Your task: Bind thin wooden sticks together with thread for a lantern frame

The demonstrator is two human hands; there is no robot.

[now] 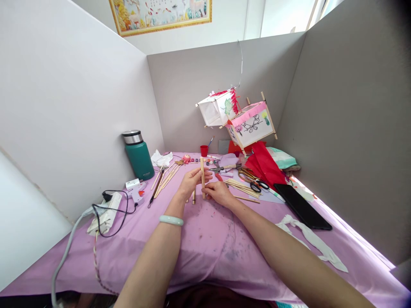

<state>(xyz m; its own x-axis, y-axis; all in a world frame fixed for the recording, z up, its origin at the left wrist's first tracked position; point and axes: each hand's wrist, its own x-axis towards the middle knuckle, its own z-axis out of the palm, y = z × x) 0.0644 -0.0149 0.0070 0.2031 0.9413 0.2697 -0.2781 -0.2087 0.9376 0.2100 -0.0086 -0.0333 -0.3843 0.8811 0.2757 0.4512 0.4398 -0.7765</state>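
Note:
My left hand and my right hand both hold a short bundle of thin wooden sticks upright over the purple tablecloth. The left fingers grip it near the middle. The right fingers pinch its lower end. A pale green bangle circles my left wrist. A single short stick lies on the cloth just below my left hand. More loose sticks lie to the left, and another pile of sticks lies to the right of my hands.
A green thermos, a glue gun and a power strip sit at left. Two paper lanterns, red paper, scissors, a red cup, a black tablet and a white cloth strip lie at right. Grey partitions surround the desk.

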